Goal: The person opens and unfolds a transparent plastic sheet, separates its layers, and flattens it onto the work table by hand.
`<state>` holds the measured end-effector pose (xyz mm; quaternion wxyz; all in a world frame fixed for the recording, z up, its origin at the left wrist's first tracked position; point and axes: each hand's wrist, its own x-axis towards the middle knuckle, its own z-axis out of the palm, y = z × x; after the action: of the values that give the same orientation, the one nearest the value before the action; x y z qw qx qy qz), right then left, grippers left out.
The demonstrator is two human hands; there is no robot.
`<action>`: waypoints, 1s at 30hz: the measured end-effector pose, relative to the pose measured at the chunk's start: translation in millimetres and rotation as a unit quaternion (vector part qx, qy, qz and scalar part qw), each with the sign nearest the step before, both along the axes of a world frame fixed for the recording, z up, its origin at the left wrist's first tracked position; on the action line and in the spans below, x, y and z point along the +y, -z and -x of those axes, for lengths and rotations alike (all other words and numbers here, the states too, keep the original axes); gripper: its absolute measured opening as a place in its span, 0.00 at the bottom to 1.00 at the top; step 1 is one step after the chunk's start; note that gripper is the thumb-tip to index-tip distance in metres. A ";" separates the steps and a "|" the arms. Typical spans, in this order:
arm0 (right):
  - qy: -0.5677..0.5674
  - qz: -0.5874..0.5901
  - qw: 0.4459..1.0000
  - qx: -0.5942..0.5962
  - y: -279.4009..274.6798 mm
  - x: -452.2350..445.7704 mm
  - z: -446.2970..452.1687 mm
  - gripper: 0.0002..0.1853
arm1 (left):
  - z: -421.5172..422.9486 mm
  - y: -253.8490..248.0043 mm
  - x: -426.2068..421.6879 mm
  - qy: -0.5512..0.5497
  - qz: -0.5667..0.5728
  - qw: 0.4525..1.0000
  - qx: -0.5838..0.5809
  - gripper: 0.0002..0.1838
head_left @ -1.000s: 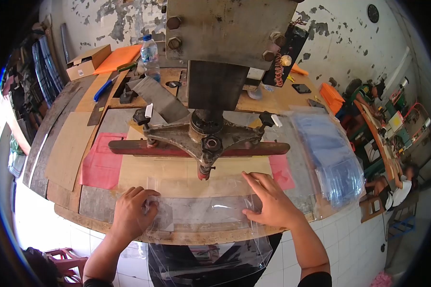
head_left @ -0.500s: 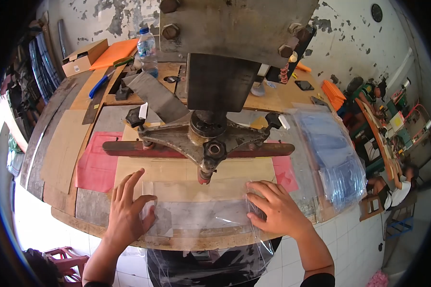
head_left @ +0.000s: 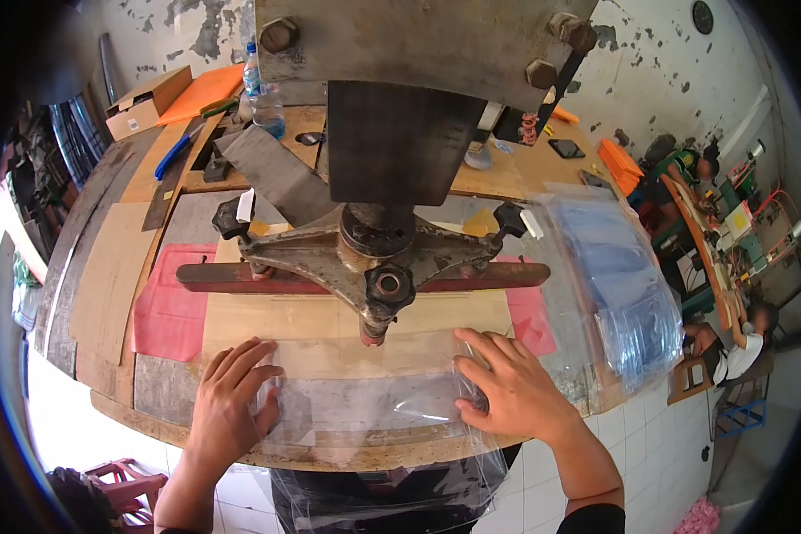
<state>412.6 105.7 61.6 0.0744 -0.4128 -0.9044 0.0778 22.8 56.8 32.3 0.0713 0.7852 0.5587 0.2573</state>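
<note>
A clear plastic sheet (head_left: pixel 374 405) lies across the table's front edge and hangs down over it. My left hand (head_left: pixel 233 396) has the sheet's left side between fingers and thumb. At the right side, my right hand (head_left: pixel 510 383) grips the sheet in the same way, fingertips toward the machine. The sheet's far edge lies over a cream board (head_left: pixel 329 320). Just beyond my hands is a press head (head_left: pixel 378 240) with a three-armed metal bracket and a long red-brown bar (head_left: pixel 267 279).
A pile of clear bluish plastic pieces (head_left: pixel 610 276) lies at the right. Red sheets (head_left: pixel 173 298) show beside the board. Behind stand a water bottle (head_left: pixel 262 102), a cardboard box (head_left: pixel 147 102) and a blue-handled tool (head_left: pixel 173 158). Other people (head_left: pixel 748 351) sit at the far right.
My left hand's raised, spread fingers have come down and closed in on the sheet's left edge. My right hand keeps its hold, almost unmoved. The camera view has shifted slightly.
</note>
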 end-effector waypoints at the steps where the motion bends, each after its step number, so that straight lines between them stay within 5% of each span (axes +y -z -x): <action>1: 0.001 0.001 1.000 0.000 0.0 0.5 0.7 0.25 | -0.1 -0.4 0.1 0.000 0.006 1.000 0.005 0.15; 30: 0.034 -0.038 0.998 0.036 16.8 41.8 -11.0 0.29 | -1.7 8.9 50.3 0.039 -0.001 0.999 0.031 0.18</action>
<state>423.7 147.4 44.7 0.1250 -0.4373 -0.8888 0.0559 24.5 107.1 23.4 0.0632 0.8141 0.5294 0.2300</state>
